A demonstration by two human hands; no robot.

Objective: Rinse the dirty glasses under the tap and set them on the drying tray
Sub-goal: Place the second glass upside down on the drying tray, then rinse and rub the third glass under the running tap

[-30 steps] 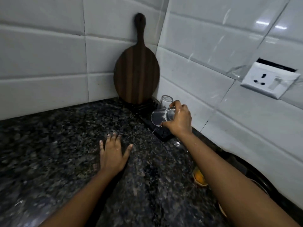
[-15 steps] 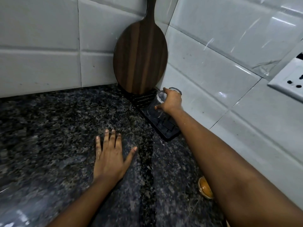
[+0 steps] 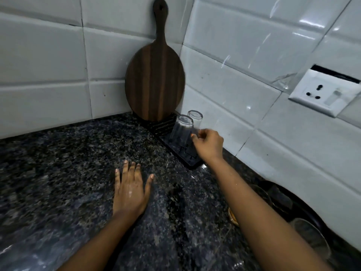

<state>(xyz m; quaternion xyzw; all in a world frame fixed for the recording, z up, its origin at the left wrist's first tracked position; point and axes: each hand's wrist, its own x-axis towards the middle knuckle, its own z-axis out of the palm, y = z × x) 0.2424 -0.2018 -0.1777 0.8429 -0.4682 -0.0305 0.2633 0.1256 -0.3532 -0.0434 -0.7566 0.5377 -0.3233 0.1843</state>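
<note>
— While the right hand [image 3: 208, 144] sits at the tray [image 3: 192, 159], what is it doing?
— Its fingers are loosely curled, thumb tip at the side of the near glass [image 3: 180, 132]. Whether it pinches the wall or only touches it, I cannot tell.
— How does that glass stand?
— Upside down on the tray, base up, upright. A second glass [image 3: 196, 119] stands just behind it, also inverted, close enough that the two look to be touching.
— And the tray?
— Black, ridged, lying on the surface [image 3: 68, 163] along the right-hand wall [image 3: 244, 85], running back into the corner.
— What is in the corner?
— A dark wooden board [image 3: 155, 81] with a long handle, leaning upright against the tiles, its lower edge on the far end of the tray.
— The left hand [image 3: 130, 189]?
— Flat, palm down on the speckled stone, fingers straight and a little spread, thumb out to the side. It grasps nothing. It looks wet on the back.
— Is it near the tray?
— Near, but apart; a strip of bare wet stone lies between them.
— Anything else on the right?
— A white socket [image 3: 322, 92] on the wall, above the forearm. Low at the right edge, past the arm, another glass [image 3: 310, 239] shows, blurred. Beside the forearm there is a small orange thing [image 3: 233, 217], mostly hidden; I cannot say what it is.
</note>
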